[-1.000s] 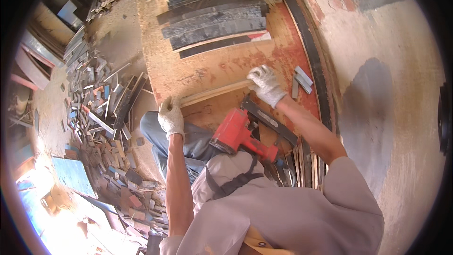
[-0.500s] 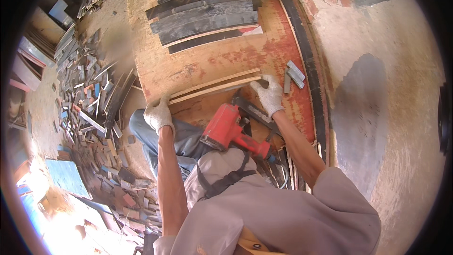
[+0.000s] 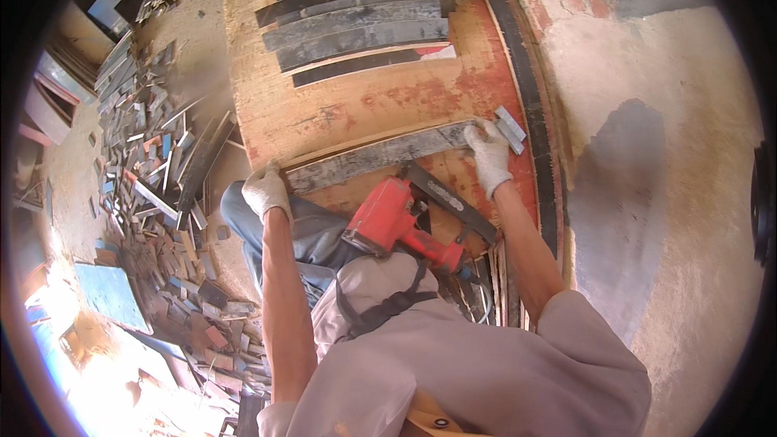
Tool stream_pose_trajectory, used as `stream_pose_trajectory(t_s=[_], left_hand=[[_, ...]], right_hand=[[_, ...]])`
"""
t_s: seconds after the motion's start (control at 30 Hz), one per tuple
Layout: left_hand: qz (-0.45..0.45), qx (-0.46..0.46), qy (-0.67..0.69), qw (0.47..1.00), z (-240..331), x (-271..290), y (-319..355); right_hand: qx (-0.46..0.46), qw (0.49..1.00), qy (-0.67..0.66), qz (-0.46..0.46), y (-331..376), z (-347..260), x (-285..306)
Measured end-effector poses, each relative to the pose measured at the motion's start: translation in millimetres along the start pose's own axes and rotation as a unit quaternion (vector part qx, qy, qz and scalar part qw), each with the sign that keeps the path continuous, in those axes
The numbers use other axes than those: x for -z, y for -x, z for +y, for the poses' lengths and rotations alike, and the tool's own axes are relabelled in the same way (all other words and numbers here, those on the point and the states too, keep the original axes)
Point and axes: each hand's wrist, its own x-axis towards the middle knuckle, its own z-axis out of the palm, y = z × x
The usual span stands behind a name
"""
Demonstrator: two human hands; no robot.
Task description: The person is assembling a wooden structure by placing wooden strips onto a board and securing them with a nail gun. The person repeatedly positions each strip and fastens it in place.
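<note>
A long plywood strip (image 3: pixel 372 160) with a worn grey face lies across the bench in front of me, and a pale edge, seemingly of a second strip, shows along its far side. My left hand (image 3: pixel 265 189), in a white glove, is closed around the left end. At the right end my gloved right hand (image 3: pixel 490 158) grips it, thumb and fingers pinching the board. Close below the strip, a red and black nail gun (image 3: pixel 388 214) rests by my lap, its dark magazine pointing up toward the board.
Several dark strips (image 3: pixel 356 36) lie side by side on the far part of the wooden bench top (image 3: pixel 324 113). A bar of collated metal fasteners (image 3: pixel 510 129) sits beyond my right hand. Scrap wood pieces (image 3: pixel 162 178) cover the floor at left, near a blue panel (image 3: pixel 113 298).
The strips have turned from edge-up, so the grey broad face now shows. My right hand has shifted right with its end, and a small grey piece beside the fastener bar is now hidden.
</note>
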Motion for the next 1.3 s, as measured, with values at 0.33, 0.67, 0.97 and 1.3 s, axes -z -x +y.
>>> stream_pose_trajectory(t_s=[0.33, 0.67, 0.97, 1.3], left_hand=[[-0.014, -0.042, -0.053, 0.998, -3, 8, 1], [-0.06, -0.055, 0.096, 0.992, -8, 13, 31], [-0.065, -0.017, 0.104, 0.992, -25, 12, 17], [-0.075, -0.009, 0.087, 0.993, -12, 13, 25]], right_hand=[[-0.004, 1.0, -0.008, 0.023, 1, 3, -44], [-0.001, 0.999, 0.018, 0.035, 10, 10, -59], [0.074, 0.992, 0.096, 0.036, -3, 33, -38], [0.074, 0.99, 0.108, 0.047, -1, 32, -34]])
